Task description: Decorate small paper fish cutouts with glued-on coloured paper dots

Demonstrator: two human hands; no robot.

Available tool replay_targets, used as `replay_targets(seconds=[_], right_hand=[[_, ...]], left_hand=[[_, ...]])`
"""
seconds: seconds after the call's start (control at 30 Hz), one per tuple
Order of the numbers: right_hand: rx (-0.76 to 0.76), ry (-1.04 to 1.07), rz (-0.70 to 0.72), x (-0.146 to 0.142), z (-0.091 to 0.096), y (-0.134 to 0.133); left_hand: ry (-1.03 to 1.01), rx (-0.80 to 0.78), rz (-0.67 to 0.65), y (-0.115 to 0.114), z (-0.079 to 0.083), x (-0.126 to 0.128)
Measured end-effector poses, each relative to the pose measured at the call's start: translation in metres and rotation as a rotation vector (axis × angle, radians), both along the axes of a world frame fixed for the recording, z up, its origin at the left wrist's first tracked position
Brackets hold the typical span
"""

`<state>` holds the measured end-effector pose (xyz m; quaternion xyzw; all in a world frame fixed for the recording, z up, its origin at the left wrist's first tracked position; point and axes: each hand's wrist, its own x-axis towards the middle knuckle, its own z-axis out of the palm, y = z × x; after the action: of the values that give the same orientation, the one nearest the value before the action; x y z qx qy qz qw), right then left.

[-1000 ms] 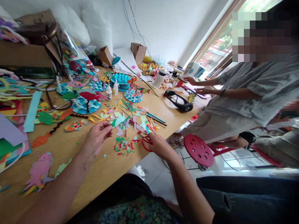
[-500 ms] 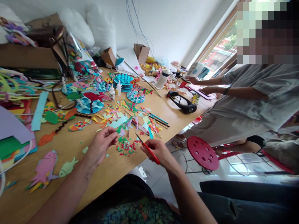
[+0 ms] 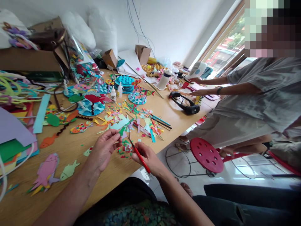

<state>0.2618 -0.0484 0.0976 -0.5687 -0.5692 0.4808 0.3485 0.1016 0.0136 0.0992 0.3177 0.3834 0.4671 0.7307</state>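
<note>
My left hand (image 3: 106,147) pinches a small piece of green paper (image 3: 122,130) between thumb and fingertips, above the table. In my right hand (image 3: 148,157) is a pair of scissors (image 3: 141,159) with red handles. The blades point up and away, close to the green paper; whether they touch it I cannot tell. Under the hands lies a heap of red and green paper scraps (image 3: 124,152). Left of my left forearm are a pale green paper fish (image 3: 69,170) and a pink paper fish (image 3: 47,168).
Farther back are two glue bottles (image 3: 113,95), blue wavy discs (image 3: 124,82) and blue pencils (image 3: 160,120). A black headset-like device (image 3: 188,108) lies near the right edge. A person (image 3: 265,81) stands at the right, hands over the table, beside a red stool (image 3: 207,155).
My right hand has moved left with the scissors, bringing the blades nearer to the green paper. The other person's near hand has shifted left, towards the black device.
</note>
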Motion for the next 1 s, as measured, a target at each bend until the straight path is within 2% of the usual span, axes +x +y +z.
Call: replay_targets(seconds=[0.1,0.27,0.8,1.0], right_hand=[[0.031,-0.084,-0.021,-0.001,0.002,0.005],[0.015,-0.115,0.023,-0.005,0.005,0.011],[0.048,-0.154,0.006,-0.005,0.006,0.015],[0.052,-0.118,-0.014,-0.003,-0.001,0.014]], left_hand=[[-0.009,0.011,-0.022,-0.002,0.005,0.003],[-0.005,0.022,-0.046,-0.003,0.009,0.005],[0.068,0.08,-0.122,-0.004,0.004,0.009],[0.097,0.091,-0.139,-0.004,0.0,0.011]])
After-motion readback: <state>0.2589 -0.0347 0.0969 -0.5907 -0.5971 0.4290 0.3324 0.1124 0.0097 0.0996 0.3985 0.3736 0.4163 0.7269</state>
